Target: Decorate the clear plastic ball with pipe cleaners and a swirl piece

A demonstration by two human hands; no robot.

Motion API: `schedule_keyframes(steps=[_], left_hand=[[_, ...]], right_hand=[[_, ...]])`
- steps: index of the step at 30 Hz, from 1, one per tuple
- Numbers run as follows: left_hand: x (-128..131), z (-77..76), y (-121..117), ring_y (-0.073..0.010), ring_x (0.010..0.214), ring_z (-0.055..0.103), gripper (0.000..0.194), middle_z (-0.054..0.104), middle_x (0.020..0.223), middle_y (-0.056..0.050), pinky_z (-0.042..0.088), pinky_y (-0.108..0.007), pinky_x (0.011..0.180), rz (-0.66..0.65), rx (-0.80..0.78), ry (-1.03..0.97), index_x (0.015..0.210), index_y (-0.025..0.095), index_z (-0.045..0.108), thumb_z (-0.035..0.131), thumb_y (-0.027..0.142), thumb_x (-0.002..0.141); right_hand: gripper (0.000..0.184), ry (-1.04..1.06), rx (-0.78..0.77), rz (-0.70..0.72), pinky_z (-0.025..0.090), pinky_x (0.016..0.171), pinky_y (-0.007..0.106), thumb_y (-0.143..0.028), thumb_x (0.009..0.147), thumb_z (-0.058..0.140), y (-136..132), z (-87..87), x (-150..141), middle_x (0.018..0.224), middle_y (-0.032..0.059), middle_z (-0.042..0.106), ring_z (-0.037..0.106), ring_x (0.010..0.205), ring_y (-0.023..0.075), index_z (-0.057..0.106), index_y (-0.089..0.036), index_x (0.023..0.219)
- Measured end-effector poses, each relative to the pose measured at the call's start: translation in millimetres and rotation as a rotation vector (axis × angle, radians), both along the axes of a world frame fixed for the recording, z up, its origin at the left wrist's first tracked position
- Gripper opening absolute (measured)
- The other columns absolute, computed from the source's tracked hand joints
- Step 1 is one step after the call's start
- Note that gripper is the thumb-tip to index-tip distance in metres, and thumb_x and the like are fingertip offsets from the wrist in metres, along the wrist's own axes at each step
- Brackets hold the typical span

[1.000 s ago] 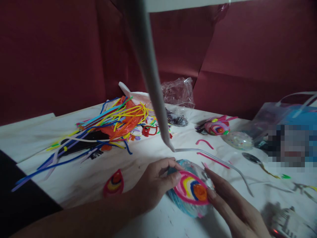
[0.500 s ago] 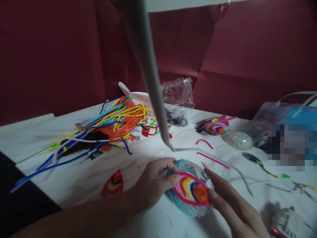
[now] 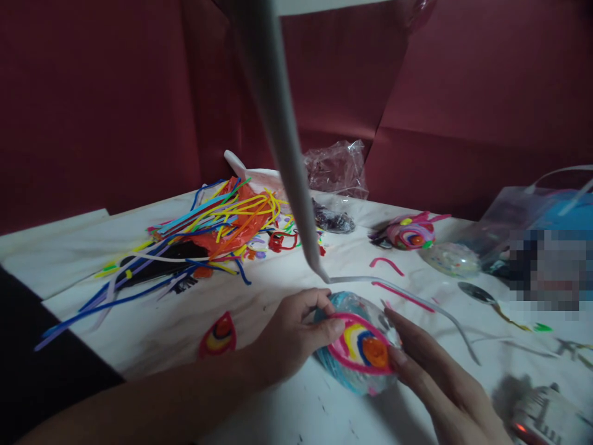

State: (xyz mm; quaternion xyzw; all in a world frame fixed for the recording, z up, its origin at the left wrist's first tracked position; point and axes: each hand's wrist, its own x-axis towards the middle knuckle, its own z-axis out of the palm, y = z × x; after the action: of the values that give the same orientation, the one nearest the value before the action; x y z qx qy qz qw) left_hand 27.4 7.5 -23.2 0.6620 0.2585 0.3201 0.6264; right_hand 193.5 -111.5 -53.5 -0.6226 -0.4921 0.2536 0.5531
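Note:
A clear ball-shaped ornament [image 3: 345, 371] with a blue lining lies on the white table [image 3: 152, 321]. On its top sits a teardrop-shaped coil patch [image 3: 361, 348] of pink, yellow, blue and orange strips. My left hand [image 3: 291, 337] holds the ornament's left side, thumb pressing the patch's edge. The fingers of my right hand [image 3: 435, 380] rest against the ornament's right side, by the orange centre. A second, smaller red teardrop patch [image 3: 217, 334] lies flat to the left.
A heap of coloured wax strips [image 3: 208, 232] covers the table's far left. A white cord [image 3: 282, 142] hangs down in front of the view. Farther right are a decorated pink ornament [image 3: 410, 233], a clear ball [image 3: 451, 258], a spoon [image 3: 477, 293], loose pink strips [image 3: 401, 293] and plastic bags [image 3: 338, 170].
Both hands stay on the ornament with only small finger shifts. The view has drifted slightly, so everything sits a little to the right and up.

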Motion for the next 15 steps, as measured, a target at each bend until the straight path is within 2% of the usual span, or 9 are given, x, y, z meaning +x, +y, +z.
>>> schedule_keyframes(steps=[4,8,15], left_hand=[[1,-0.5,1,-0.0262,0.105,0.052,0.019,0.061,0.108,-0.009,0.036,-0.035,0.090,0.005,0.017,0.003,0.068,0.016,0.053,0.061,0.034,0.066],[1,0.5,0,-0.0261,0.103,0.052,0.020,0.061,0.105,-0.009,0.038,-0.032,0.084,0.006,-0.033,-0.028,0.069,0.016,0.053,0.062,0.034,0.065],[2,-2.1,1,-0.0242,0.101,0.053,0.019,0.060,0.108,-0.008,0.038,-0.030,0.081,0.038,-0.086,-0.048,0.067,0.015,0.053,0.062,0.032,0.063]], right_hand=[[0.057,0.082,0.057,-0.105,0.051,0.079,0.027,-0.054,0.078,0.077,1,-0.6,-6,0.112,0.0110,0.049,0.043,0.106,0.0323,0.055,-0.015,0.114],[0.056,0.066,0.068,-0.222,0.048,0.082,0.032,-0.057,0.071,0.081,2,3.2,-13,0.102,0.0113,0.054,0.047,0.100,0.0345,0.060,-0.015,0.101],[0.052,0.098,0.063,-0.228,0.046,0.083,0.033,-0.059,0.068,0.083,4,4.5,-15,0.098,0.0114,0.055,0.047,0.100,0.0353,0.061,-0.016,0.086]])
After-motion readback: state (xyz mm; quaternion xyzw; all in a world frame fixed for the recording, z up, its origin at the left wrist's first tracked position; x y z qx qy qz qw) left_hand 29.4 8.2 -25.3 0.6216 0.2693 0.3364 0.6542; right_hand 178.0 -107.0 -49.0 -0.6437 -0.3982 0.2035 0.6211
